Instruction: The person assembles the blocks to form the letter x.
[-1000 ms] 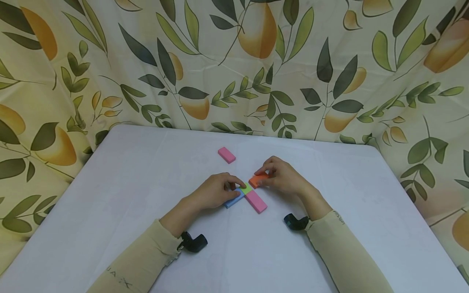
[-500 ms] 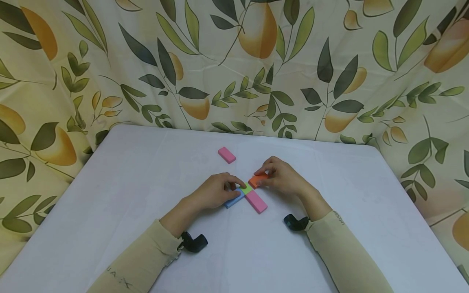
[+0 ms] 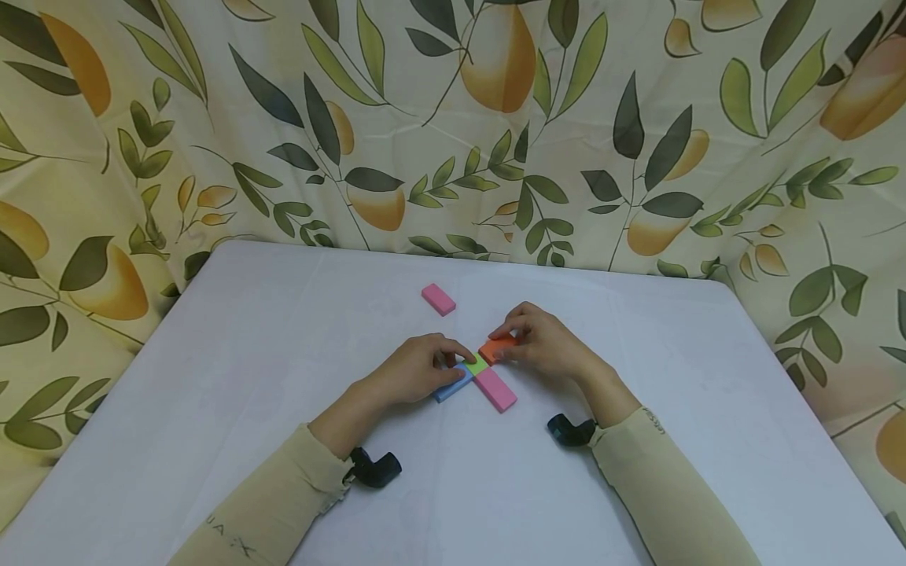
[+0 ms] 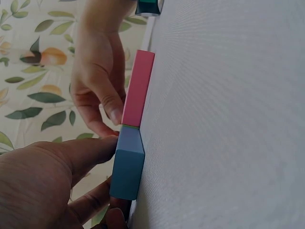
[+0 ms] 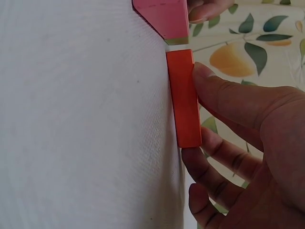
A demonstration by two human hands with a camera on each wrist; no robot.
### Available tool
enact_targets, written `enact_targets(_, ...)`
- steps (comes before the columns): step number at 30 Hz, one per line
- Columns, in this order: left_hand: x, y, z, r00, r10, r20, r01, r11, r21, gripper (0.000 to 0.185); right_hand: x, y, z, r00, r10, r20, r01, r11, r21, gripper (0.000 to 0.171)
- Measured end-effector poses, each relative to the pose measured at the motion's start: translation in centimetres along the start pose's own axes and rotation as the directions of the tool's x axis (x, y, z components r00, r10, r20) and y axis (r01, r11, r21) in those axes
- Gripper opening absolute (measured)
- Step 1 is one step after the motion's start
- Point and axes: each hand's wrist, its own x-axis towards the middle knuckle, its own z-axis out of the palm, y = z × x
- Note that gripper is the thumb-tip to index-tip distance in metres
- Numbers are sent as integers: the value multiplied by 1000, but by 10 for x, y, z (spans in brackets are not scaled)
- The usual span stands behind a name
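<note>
Orange rectangular block [image 3: 499, 348], flat and matte like dense foam or painted wood, lies on the white cloth-covered table [image 3: 248, 377] at the far right arm of a cross of blocks, its inner end just beside the small green block [image 3: 476, 365] at the centre. The right hand [image 3: 545, 342] pinches it, thumb on one long edge and fingers curled round the other. The left hand [image 3: 418, 368] rests over the blue rectangular block [image 3: 450, 385], fingers curled at its edges and a fingertip touching the green piece. A pink rectangular block [image 3: 495, 390] runs toward the person from the centre, and a second pink block [image 3: 438, 299] lies apart, farther back on the table.

Judging by its look, the orange piece is light and stiff, with square edges that give a sure grip; the cloth should keep it from sliding much. The long sides are the natural place to hold it (the ends are needed for butting against its neighbours).

The right wrist view shows a thin gap between the orange block [image 5: 185, 98] and the pink block's end [image 5: 164, 16], which the head view cannot resolve. The left wrist view shows the thumb laid against the blue block's side [image 4: 127, 164], with the pink one [image 4: 138, 88] end to end beyond it.
</note>
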Motion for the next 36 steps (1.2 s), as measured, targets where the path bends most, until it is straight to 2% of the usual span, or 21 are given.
enact_targets(20, -1, 1, -1, 1000, 15, 0, -15, 1000, -7, 26, 1, -1, 2, 1000, -21, -3, 21, 1000, -11, 25)
enact_targets(36, -1, 0, 0, 1000, 4, 2, -4, 1000, -6, 26, 1, -1, 2, 1000, -21, 2, 21, 1000, -16, 25)
